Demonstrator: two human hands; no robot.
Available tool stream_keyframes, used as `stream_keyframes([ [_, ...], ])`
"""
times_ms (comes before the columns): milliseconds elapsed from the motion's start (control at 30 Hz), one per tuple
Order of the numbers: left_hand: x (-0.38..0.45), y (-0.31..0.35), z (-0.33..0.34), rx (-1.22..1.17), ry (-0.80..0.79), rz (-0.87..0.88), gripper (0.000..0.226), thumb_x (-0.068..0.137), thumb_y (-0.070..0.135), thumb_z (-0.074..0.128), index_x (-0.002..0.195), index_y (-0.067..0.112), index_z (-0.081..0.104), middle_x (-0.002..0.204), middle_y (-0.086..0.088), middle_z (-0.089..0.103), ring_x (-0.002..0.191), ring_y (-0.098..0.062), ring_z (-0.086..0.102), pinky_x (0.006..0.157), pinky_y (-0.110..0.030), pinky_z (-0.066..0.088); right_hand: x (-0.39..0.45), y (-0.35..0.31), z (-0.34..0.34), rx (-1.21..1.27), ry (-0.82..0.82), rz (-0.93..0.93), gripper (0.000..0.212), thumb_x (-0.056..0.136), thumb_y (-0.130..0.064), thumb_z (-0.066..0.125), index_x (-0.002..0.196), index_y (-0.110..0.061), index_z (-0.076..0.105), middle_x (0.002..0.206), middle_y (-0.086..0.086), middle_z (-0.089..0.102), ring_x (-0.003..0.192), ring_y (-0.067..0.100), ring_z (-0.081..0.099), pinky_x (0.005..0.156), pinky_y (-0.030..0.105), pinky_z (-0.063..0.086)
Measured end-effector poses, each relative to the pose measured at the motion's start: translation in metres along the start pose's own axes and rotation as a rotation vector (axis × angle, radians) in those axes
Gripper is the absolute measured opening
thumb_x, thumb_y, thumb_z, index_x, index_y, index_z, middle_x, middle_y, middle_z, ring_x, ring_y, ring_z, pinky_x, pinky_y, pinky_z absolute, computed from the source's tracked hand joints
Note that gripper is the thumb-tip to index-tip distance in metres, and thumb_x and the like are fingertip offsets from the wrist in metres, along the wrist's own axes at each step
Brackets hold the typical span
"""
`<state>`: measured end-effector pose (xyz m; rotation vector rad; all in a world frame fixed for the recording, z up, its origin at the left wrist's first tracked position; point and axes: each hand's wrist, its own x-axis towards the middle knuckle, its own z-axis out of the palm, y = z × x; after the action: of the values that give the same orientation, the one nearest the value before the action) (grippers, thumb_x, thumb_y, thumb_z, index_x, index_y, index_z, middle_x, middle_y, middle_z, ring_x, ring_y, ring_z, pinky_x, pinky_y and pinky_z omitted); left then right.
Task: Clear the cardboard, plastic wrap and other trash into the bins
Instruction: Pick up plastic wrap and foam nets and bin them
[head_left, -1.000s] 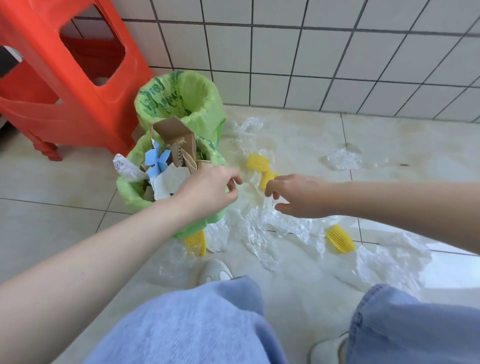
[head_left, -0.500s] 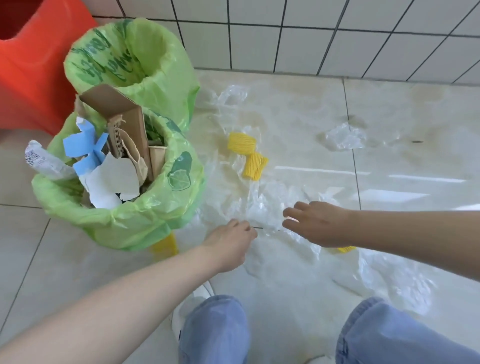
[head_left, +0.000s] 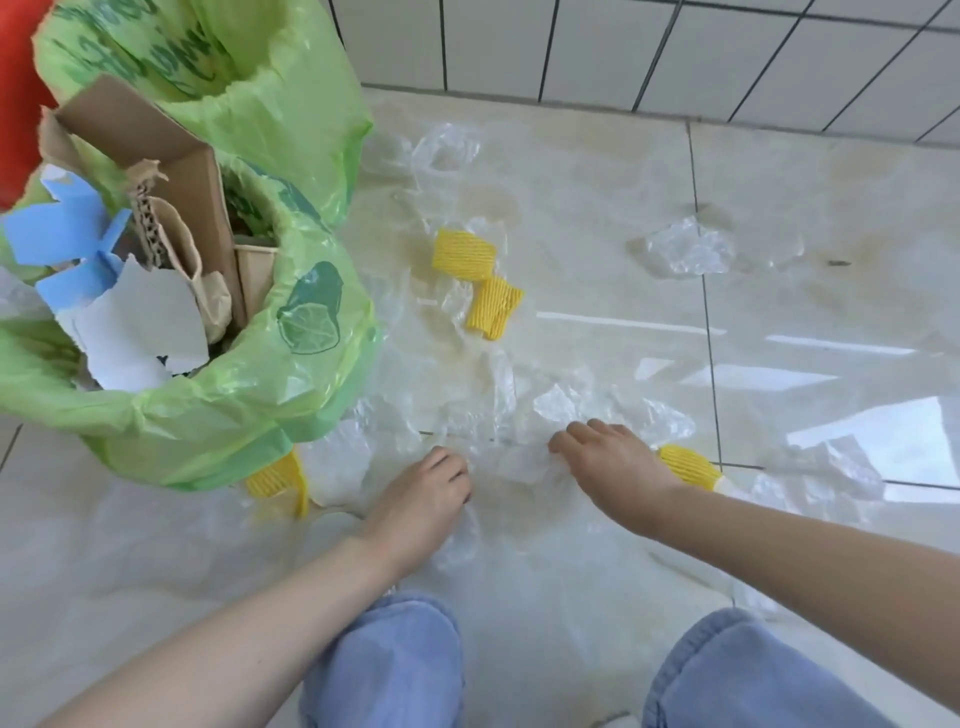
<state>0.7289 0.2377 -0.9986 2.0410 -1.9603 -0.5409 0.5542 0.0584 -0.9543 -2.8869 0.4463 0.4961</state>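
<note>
Clear plastic wrap (head_left: 498, 405) lies crumpled across the tiled floor in front of me. My left hand (head_left: 421, 499) and my right hand (head_left: 608, 467) are both down on it, fingers curled into the film about a hand's width apart. Yellow foam nets lie around: two (head_left: 475, 275) beyond the hands, one (head_left: 691, 465) under my right wrist, one (head_left: 278, 480) by the bin's foot. The near bin (head_left: 218, 410), lined in green, is stuffed with cardboard (head_left: 171, 171), blue and white paper. A second green-lined bin (head_left: 270, 98) stands behind it.
A red plastic stool (head_left: 15, 104) is at the far left behind the bins. Another crumpled plastic piece (head_left: 685, 254) lies far right near the tiled wall (head_left: 623, 47). My knees in blue jeans (head_left: 395, 660) fill the bottom edge.
Both hands dropped from beside the near bin to the floor and closed on the plastic wrap. My head moved down and closer, so the bins now sit at the left edge.
</note>
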Motion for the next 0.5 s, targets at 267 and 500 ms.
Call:
stream_keyframes([
  [267,-0.006,0.005,0.0,-0.013,0.019,-0.026,0.036,0.046,-0.014,0.068,0.071,0.011,0.058,0.075,-0.004,0.056,0.078,-0.017,0.042,0.053,-0.029,0.048,0.003,-0.01,-0.037,0.612,0.183,0.327,0.01,0.086,-0.015,0.062,0.095,-0.014,0.066,0.088,0.001,0.065,0.087,0.022,0.059,0.08,0.034,0.047],
  [500,-0.003,0.015,-0.012,-0.159,0.148,-0.079,0.024,0.063,-0.015,0.059,0.074,0.007,0.061,0.075,-0.008,0.059,0.073,-0.025,0.057,0.063,-0.031,0.047,0.003,-0.021,-0.052,0.747,0.314,0.394,0.015,0.088,-0.007,0.051,0.086,-0.021,0.058,0.073,-0.007,0.057,0.069,0.008,0.053,0.059,0.007,0.038],
])
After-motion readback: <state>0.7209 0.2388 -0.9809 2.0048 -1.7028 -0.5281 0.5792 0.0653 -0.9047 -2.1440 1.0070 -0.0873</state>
